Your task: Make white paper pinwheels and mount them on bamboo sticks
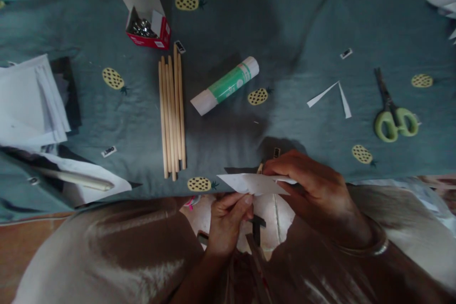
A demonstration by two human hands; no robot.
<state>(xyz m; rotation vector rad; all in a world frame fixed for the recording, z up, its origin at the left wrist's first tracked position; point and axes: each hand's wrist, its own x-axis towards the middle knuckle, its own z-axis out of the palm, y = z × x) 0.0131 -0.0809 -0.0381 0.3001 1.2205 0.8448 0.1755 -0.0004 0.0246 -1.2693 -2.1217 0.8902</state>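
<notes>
Both my hands hold a folded piece of white paper [254, 183] at the near edge of the grey-blue cloth [285, 33]. My left hand [228, 218] pinches its lower edge from below, fingers closed. My right hand [313, 185] grips its right side from above, fingers curled over it. A dark strip [257, 224] shows just under the paper between my hands; I cannot tell what it is.
On the cloth lie several wooden sticks [172, 114], a green-and-white glue stick [225, 85], a red box of metal clips [147, 31], green-handled scissors [392, 114], white paper offcuts [331, 95], and a stack of white paper [30, 102] at the left.
</notes>
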